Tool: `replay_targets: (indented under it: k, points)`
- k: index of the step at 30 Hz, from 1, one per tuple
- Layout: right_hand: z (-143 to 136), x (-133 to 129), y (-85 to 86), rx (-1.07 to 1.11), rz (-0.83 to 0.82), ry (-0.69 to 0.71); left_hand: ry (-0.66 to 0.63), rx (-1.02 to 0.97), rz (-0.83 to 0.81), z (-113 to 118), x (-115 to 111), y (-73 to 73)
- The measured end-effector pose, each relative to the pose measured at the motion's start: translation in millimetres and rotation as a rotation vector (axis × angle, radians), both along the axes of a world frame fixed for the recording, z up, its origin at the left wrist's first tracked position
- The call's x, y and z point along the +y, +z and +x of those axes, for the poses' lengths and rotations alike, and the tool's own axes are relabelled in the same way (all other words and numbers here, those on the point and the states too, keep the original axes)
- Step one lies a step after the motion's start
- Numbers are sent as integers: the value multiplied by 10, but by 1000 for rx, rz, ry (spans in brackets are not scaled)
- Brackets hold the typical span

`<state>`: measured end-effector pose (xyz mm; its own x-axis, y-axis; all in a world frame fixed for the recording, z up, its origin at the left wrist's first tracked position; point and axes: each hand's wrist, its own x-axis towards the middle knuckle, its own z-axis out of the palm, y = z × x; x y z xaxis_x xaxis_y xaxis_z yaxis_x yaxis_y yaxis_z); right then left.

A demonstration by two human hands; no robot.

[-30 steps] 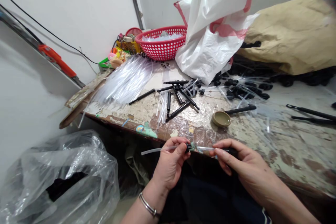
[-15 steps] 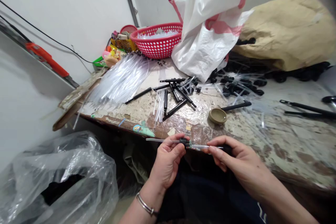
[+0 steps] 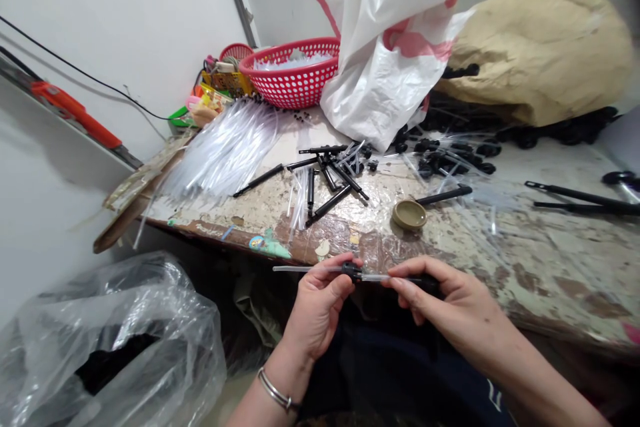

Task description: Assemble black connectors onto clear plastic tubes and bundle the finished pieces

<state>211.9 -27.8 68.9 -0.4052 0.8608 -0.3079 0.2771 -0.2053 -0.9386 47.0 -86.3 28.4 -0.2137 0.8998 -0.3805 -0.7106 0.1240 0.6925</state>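
Note:
My left hand pinches a small black plastic fitting between thumb and fingers. A thin clear tube sticks out of that hand to the left. My right hand is closed on another clear tube, whose left end meets the fitting; I cannot tell how far it goes in. A black rod-like part lies within the right hand, mostly hidden by the fingers. Both hands are in front of the table edge. Just beyond them stands a small olive dish with liquid in it.
On the worn table lie black tubes, short clear tubes and a large bundle of long tubes. Behind are a red basket, a white sack and brown paper. A clear plastic bag is lower left.
The tube in my right hand shows a shorter length between the fitting and the fingers, as the right hand has come slightly closer to the left. The camera view has shifted slightly.

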Motion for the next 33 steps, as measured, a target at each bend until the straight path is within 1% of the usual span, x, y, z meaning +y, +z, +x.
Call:
replay_targets:
  k: [3,7,13,20,24,28,31,33]
  points:
    - [-22,-14,26,22,6,32,-2,4,12,15,-2,-14]
    - [-49,-32,-10,47,-15,51,11,5,10,40,6,-29]
    - [-56,-48,-37,102,-123,-16,8,32,9,67,12,-25]
    - [-110,-41,-8,112,-88,-16,4,40,32,73,37,-55]
    - [-174,-46,-51,127,-81,-16,28,55,12,46,53,-50]
    - [-224,-14,-87,138,-99,-26,23,90,-24,7,75,-46]
    - [-220,43,-74,97,-60,10,41,128,-35,-22,114,-57]
    - [-180,89,-69,55,3,59,44,154,-26,-48,150,-56]
